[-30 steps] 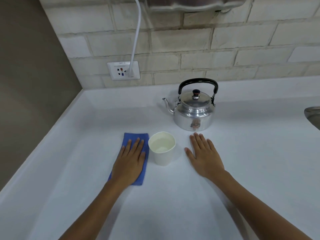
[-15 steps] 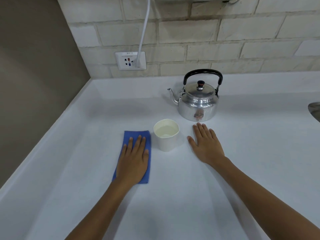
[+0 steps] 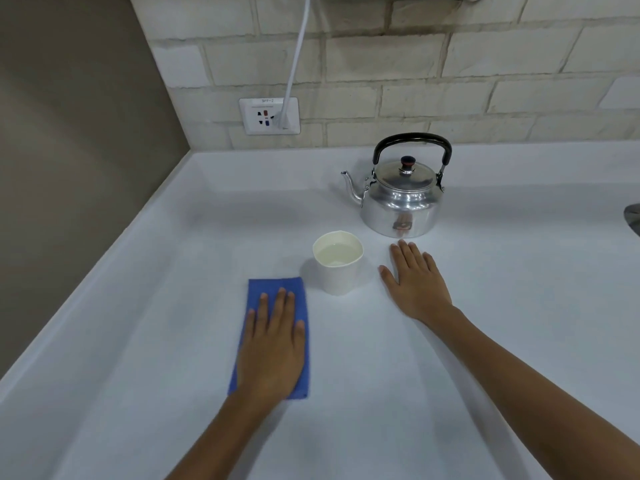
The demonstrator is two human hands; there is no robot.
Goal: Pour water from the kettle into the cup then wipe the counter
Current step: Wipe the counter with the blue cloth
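- on the white counter [image 3: 450, 375], seen from the head camera (the only view), the cup [image 3: 337, 263] stands between the two hands and already holds water, so the pouring step looks done.
- behind the cup and to its right, the kettle [image 3: 401, 202] sits upright near the tiled wall, lid on, handle up, spout pointing left; nothing touches it.
- the left hand [image 3: 273, 344] lies flat on the blue cloth [image 3: 273, 289], fingers straight and close together, palm pressing down; it grips nothing, it only pins the cloth to the counter, just left of the cup and in front of it.
- the right hand [image 3: 415, 278] is also flat and open on the bare counter, fingers spread a little, holding nothing; its fingertips lie just in front of the kettle's base, apart from it, and its thumb is near the cup without touching.
- by my judgement the wiping step is in hand: the cloth is placed, and the next move calls for sliding it across the counter under steady palm pressure.
- the stroke should steer clear of the cup (it is light paper and close to the cloth's right edge), since a nudge could spill it.
- no puddle or drops show on the counter, so i cannot tell where wiping is most needed.
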